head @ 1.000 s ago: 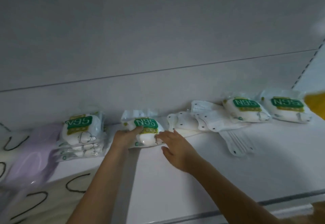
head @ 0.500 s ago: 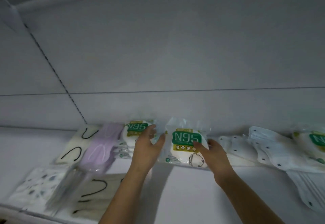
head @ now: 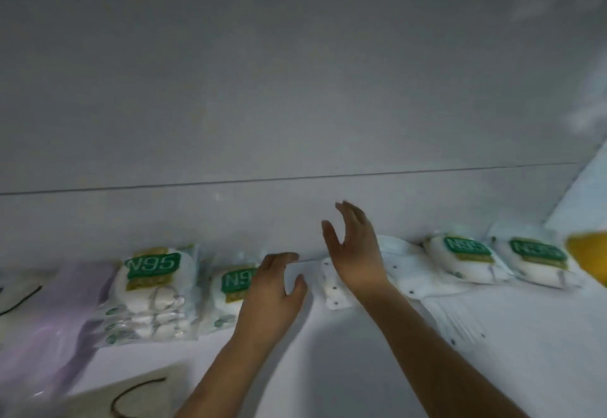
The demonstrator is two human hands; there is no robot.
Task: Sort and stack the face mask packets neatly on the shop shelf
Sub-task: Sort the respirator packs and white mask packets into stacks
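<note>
From the head view, a row of face mask packets is seen along the back of the white shelf [head: 361,368]. A stack of N95 packets [head: 154,296] stands at the left, and a single N95 packet [head: 230,289] lies just beside it on the right. The left hand [head: 272,296] is held over the right edge of that single packet with fingers loosely curled; whether it is touched cannot be told, and nothing is gripped. The right hand [head: 354,250] is raised above the shelf, fingers spread and released, holding nothing, in front of a heap of loose white masks [head: 410,273]. Two further N95 packets [head: 466,260] [head: 535,263] lie farther right, apart from the stack. Lilac packets [head: 65,302] lie at the far left.

The packets are judged to be light, soft and puffy, wrapped in glossy film that is likely slippery, so a stack may slide. Each is probably best taken by its two side edges, thumb on top and fingers beneath, and laid down flat and squared.
</note>
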